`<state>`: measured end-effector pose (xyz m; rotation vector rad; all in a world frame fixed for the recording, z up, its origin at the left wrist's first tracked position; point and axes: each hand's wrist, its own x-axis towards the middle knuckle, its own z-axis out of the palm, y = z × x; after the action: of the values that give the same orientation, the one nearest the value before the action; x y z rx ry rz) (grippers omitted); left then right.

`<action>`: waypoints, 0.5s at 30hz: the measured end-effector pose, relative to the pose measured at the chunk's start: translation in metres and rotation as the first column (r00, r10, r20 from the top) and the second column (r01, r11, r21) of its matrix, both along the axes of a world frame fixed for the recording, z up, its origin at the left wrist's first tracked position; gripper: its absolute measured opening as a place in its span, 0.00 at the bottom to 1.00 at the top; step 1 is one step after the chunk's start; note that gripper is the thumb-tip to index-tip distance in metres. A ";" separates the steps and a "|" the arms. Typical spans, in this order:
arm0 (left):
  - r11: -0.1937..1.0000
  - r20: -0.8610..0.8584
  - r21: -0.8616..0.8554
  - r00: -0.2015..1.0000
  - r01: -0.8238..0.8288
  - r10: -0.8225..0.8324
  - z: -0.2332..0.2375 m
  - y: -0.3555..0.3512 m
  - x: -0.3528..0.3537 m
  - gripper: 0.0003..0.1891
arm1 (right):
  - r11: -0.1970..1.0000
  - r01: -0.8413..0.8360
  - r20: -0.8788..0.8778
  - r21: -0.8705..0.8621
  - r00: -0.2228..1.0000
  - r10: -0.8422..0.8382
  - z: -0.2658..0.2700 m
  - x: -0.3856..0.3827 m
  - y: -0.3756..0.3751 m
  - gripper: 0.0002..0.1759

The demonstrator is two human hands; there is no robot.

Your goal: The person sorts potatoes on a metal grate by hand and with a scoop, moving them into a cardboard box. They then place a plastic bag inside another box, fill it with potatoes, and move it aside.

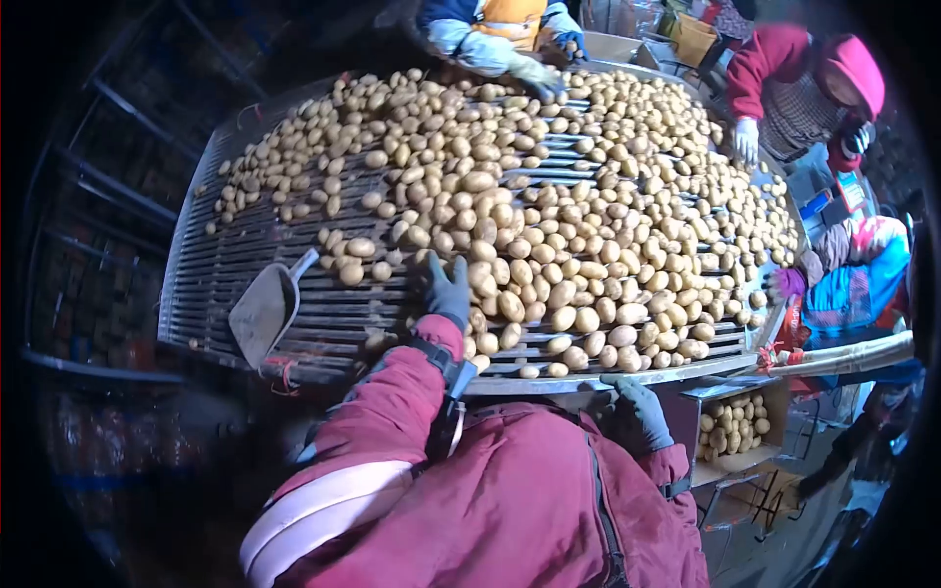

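Observation:
My left hand (448, 292), in a grey-blue glove, reaches over the slatted sorting table (323, 304) at the left edge of the main heap of potatoes (549, 265). Its fingers are spread and lie against the nearest potatoes, gripping none that I can see. My right hand (642, 414), gloved alike, is down at the table's front edge, beside the cardboard box of potatoes (781, 412). Its fingers are stretched out toward the metal rim, and no object shows in it. A metal scoop (265, 312) lies on the slats left of my left hand.
Across the table a person's gloved hand (534, 73) reaches into the potatoes. At the right, another person's white glove (746, 142) and a third person's purple glove (784, 284) rest near the table's side. A metal rail (843, 353) runs off the right corner.

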<state>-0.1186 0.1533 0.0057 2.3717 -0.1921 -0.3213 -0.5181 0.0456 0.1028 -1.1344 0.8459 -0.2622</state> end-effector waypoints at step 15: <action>0.925 0.641 -0.165 0.750 0.341 -0.162 0.030 0.011 0.029 0.25 | 0.609 0.144 -0.258 0.780 0.960 0.104 -0.042 0.012 -0.019 0.41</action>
<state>-0.0895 0.1639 0.0359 2.0878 -0.8257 0.3659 -0.5056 0.0268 0.0606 -0.2968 1.0729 0.2730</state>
